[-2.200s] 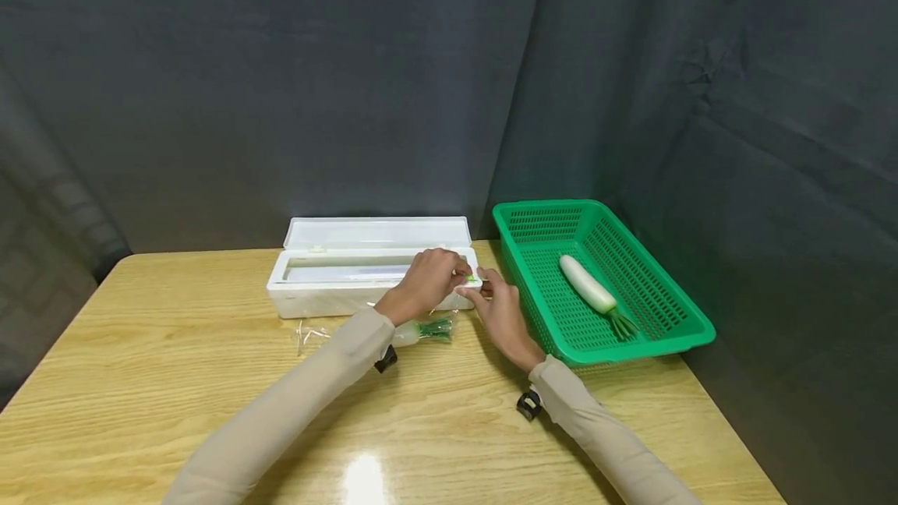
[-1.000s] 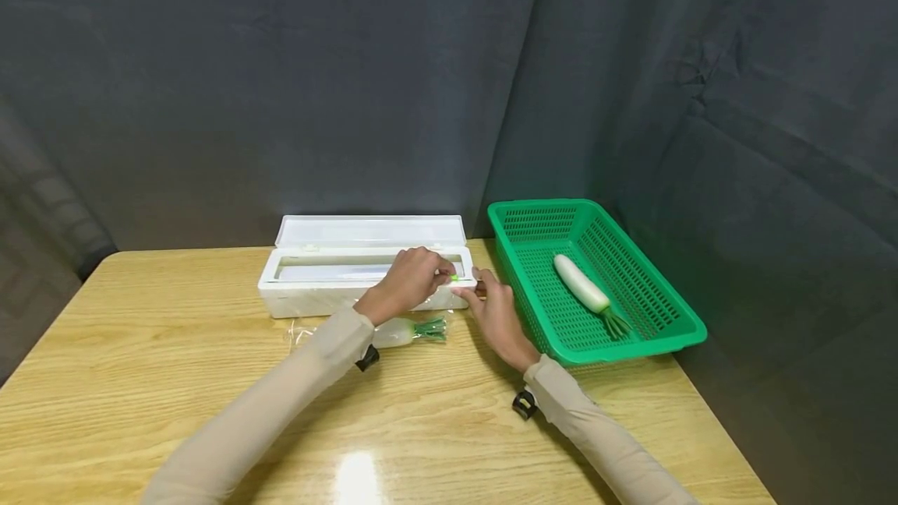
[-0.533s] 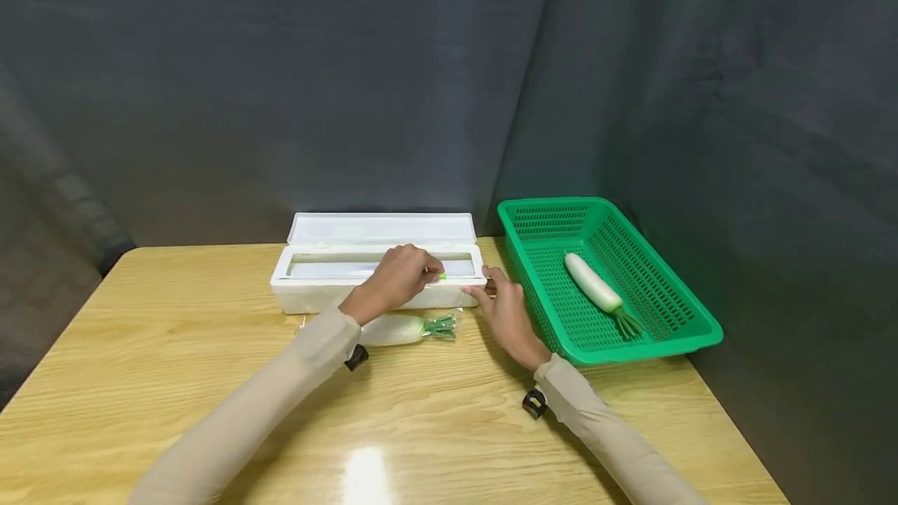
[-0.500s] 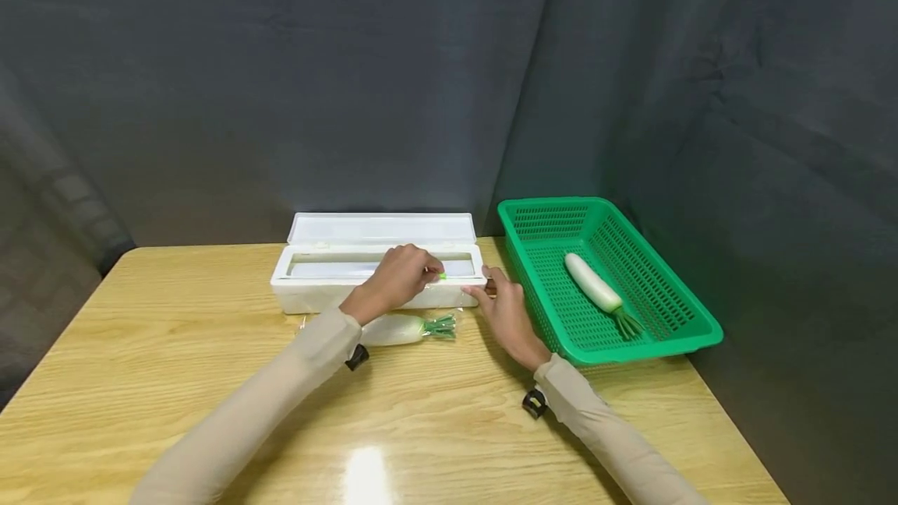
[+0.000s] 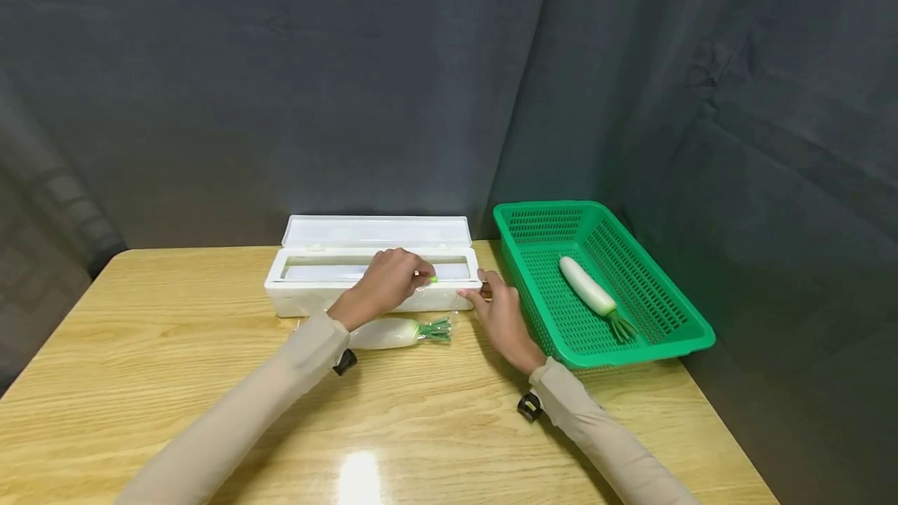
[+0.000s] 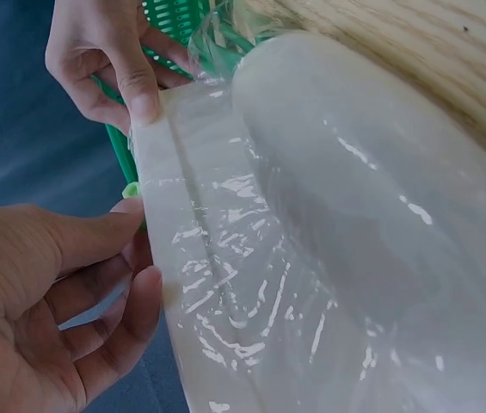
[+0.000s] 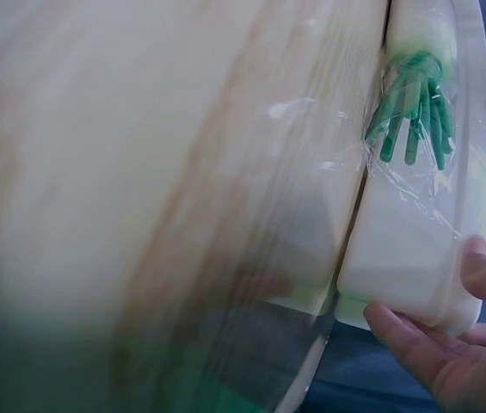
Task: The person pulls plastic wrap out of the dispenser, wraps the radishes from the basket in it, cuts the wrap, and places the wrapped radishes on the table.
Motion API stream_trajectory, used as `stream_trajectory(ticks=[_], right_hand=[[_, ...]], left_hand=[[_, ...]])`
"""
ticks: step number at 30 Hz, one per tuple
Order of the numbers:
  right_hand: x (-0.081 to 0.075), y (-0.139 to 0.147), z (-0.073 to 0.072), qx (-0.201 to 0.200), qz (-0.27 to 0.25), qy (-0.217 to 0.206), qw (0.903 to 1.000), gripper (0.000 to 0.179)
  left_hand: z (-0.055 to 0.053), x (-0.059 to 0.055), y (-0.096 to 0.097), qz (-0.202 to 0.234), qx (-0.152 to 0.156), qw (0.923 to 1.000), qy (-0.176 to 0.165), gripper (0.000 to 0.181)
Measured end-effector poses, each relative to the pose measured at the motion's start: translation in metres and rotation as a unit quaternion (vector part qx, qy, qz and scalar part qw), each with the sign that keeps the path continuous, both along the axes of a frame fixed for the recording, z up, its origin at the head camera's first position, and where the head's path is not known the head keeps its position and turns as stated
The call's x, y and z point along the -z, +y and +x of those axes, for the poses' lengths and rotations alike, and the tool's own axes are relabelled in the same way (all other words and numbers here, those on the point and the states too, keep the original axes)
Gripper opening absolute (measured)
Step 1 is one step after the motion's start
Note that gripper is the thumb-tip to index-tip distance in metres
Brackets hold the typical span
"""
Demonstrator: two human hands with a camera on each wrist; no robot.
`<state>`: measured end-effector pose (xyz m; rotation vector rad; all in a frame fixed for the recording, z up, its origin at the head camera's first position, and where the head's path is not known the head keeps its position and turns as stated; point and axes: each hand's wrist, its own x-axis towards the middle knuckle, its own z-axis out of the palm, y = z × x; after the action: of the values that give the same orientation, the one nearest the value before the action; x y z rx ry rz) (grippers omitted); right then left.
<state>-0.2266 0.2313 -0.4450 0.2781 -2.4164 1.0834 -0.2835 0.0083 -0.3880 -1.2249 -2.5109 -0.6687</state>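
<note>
On the table a long white cling film dispenser (image 5: 302,302) stands with its lid (image 5: 379,229) raised at the back, a pale roll inside. My left hand (image 5: 388,279) pinches the small green slide cutter (image 6: 131,189) on the front edge, right of the dispenser's middle. With thumb and fingers my right hand (image 5: 503,324) grips the right end of the dispenser. Clear film hangs over the front wall, down to a white radish (image 5: 386,333) with green stalks (image 7: 415,107). The radish lies on the table before the dispenser, under the film, its left end hidden by my left wrist.
At the right stands a green perforated basket (image 5: 631,353), close beside my right hand. Another white radish (image 5: 585,285) lies in it, stalks toward me. A dark curtain (image 5: 351,100) hangs behind the wooden table (image 5: 140,333).
My left hand has slid the green cutter leftward along the dispenser's front edge, away from the right end. My right hand keeps its grip there. More of the radish under the film shows.
</note>
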Motion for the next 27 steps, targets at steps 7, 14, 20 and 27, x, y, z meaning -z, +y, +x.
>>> stream_trajectory(ticks=[7, 14, 20, 27], right_hand=[[0.0, 0.0, 0.0, -0.002, 0.003, 0.005, 1.0, 0.045], [-0.001, 0.001, 0.001, -0.001, 0.007, 0.002, 1.0, 0.047], [-0.001, 0.001, 0.002, -0.001, 0.01, -0.004, 0.9999, 0.047], [-0.002, 0.0, 0.002, 0.003, 0.009, -0.007, 0.9999, 0.049]], left_hand=[[0.002, 0.001, -0.018, 0.008, -0.004, 0.9999, 0.007, 0.006], [0.004, 0.002, -0.032, 0.016, -0.007, 0.9998, 0.006, 0.009], [0.003, 0.002, -0.037, 0.012, -0.011, 0.9998, 0.007, 0.01], [0.003, 0.001, -0.043, 0.009, -0.023, 0.9995, 0.017, 0.008]])
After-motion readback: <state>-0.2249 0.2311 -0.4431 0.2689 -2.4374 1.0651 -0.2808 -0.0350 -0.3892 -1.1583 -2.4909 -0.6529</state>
